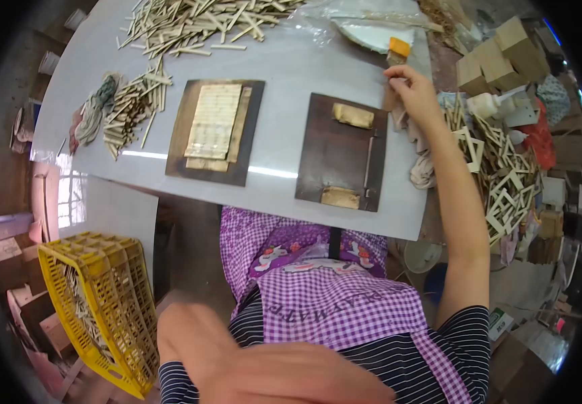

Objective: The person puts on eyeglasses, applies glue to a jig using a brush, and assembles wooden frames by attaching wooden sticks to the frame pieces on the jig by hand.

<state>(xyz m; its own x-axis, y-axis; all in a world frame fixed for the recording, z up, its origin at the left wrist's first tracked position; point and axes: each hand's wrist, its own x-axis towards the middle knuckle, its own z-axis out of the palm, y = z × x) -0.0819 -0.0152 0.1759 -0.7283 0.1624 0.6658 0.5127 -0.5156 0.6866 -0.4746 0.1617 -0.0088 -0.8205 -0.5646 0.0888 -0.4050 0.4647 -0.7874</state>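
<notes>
My right hand (412, 91) is over the table's right side, fingers loosely curled and slightly apart, with nothing visible between them. Just beyond its fingertips is an orange-topped item (399, 46) at the edge of a white dish (372, 35). My left hand (298, 377) is blurred and very close to the camera at the bottom; its fingers cannot be made out. A dark board (338, 151) with two pale blocks lies in front of me. Left of it, another dark board (253, 135) carries a panel of light strips (214, 121).
Loose wooden sticks (190, 23) are heaped at the table's back left, beside a smaller pile and a cloth (95, 111). Small wooden frames (506, 195) and a white bottle (485, 104) are at right. A yellow crate (112, 269) stands lower left.
</notes>
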